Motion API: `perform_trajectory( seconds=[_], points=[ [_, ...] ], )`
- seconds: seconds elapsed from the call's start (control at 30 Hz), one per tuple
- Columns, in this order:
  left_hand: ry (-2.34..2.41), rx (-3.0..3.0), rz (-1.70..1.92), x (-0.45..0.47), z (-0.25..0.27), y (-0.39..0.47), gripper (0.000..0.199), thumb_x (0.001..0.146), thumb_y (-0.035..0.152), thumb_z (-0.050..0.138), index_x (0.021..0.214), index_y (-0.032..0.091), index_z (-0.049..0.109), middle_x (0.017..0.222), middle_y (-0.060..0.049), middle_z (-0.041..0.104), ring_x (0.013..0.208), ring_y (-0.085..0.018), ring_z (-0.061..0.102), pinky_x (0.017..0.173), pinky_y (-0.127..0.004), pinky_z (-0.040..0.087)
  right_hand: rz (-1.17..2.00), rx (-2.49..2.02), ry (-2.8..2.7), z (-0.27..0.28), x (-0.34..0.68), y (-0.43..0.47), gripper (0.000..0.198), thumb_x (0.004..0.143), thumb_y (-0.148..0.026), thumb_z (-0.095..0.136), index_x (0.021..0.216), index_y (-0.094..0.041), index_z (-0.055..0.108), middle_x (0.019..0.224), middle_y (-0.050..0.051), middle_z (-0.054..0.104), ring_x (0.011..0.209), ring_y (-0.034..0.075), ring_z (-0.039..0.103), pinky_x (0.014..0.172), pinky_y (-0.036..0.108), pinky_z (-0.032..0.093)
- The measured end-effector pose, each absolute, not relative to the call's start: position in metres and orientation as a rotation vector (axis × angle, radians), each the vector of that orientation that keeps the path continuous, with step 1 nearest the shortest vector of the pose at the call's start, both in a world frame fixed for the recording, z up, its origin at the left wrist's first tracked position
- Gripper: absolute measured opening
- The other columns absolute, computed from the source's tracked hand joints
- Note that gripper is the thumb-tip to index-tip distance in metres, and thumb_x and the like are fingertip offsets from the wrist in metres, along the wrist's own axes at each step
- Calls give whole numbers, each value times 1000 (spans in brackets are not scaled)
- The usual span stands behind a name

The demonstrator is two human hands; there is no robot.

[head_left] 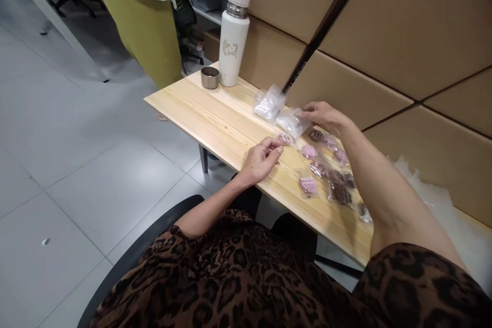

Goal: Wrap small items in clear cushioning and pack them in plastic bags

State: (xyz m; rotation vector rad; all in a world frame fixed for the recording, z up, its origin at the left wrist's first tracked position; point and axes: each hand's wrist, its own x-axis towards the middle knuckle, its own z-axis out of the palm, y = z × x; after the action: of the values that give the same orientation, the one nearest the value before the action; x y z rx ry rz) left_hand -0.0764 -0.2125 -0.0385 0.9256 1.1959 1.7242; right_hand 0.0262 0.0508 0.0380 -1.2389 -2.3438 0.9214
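Observation:
My left hand is over the wooden table with its fingers curled and the thumb close to the index finger. At its fingertips is a small pink piece in a clear wrapper, its edge pinched there. Farther right, my right hand has its fingertips closed on a clear plastic bag. Another stack of clear bags lies just beyond. Between my arms are several wrapped pink pieces and dark brown ones, partly hidden by my right forearm.
A white bottle stands at the table's far end beside a metal cup. Stacked cardboard boxes form a wall along the right edge, with a dark pole leaning there. White plastic sheeting lies right of my arm.

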Motion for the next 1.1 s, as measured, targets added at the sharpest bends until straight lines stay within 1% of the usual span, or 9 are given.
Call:
perform_trajectory(
  seconds=[0.13, 0.3, 0.43, 0.57, 0.67, 0.73, 0.83, 0.93, 1.1],
  points=[
    [1246, 911, 1693, -76, -42, -209, 16, 95, 34, 72, 103, 21, 72, 96, -1, 76, 74, -10, 66, 74, -24, 57, 1172, -1540, -2233, 45, 30, 31, 44, 75, -40, 100, 63, -23, 62, 53, -4, 50, 50, 10, 39, 51, 28, 32],
    [1225, 801, 1727, -76, -42, -200, 21, 92, 30, 77, 110, 20, 73, 104, -4, 77, 91, -14, 71, 86, -26, 57, 1193, -1329, -2060, 52, 41, 17, 46, 77, -35, 97, 60, -23, 56, 58, -2, 54, 54, 11, 42, 57, 30, 36],
    [1091, 644, 1676, -73, -25, -192, 39, 90, 32, 84, 122, 17, 69, 117, -9, 76, 102, -17, 73, 95, -31, 58, 909, -985, -1960, 53, 60, -13, 44, 87, -52, 83, 70, -26, 52, 67, -1, 54, 59, 15, 49, 62, 34, 45],
    [801, 457, 1562, -60, 4, -183, 70, 85, 50, 90, 142, 24, 58, 126, -11, 73, 97, -19, 74, 89, -36, 61, 441, -700, -2071, 37, 90, -65, 33, 99, -54, 66, 82, -27, 56, 96, 6, 71, 82, 23, 67, 77, 42, 56],
    [640, 326, 1529, -46, 18, -171, 47, 92, 52, 83, 125, 23, 65, 115, -8, 76, 91, -18, 73, 86, -36, 62, 68, -497, -2194, 17, 111, -98, 22, 103, -38, 62, 84, -26, 62, 110, 9, 76, 102, 28, 73, 91, 48, 59],
    [636, 229, 1558, -36, 20, -164, 26, 96, 41, 78, 106, 19, 69, 100, -6, 76, 89, -16, 73, 89, -33, 61, -86, -357, -2250, 5, 126, -113, 17, 102, -27, 62, 85, -26, 64, 105, 8, 78, 102, 27, 74, 90, 48, 60],
    [668, 131, 1654, -23, 18, -156, 7, 92, 19, 75, 91, 15, 69, 85, -2, 74, 88, -16, 72, 99, -33, 58, -141, -252, -2231, 3, 150, -125, 10, 100, -19, 65, 93, -27, 68, 98, 5, 78, 91, 23, 75, 81, 42, 60],
    [666, 156, 1670, -11, 17, -157, 4, 87, 10, 72, 89, 14, 72, 84, -2, 75, 88, -16, 72, 107, -35, 53, -91, -468, -2087, 18, 168, -126, 4, 100, -25, 68, 97, -27, 70, 96, 6, 78, 88, 24, 74, 77, 41, 59],
    [568, 345, 1498, 13, 17, -162, 15, 78, 11, 77, 93, 14, 75, 84, -6, 77, 102, -24, 74, 114, -41, 51, 379, -912, -2100, 45, 175, -103, 25, 98, -48, 66, 99, -25, 76, 100, 8, 79, 85, 25, 71, 73, 39, 56]
  ],
)
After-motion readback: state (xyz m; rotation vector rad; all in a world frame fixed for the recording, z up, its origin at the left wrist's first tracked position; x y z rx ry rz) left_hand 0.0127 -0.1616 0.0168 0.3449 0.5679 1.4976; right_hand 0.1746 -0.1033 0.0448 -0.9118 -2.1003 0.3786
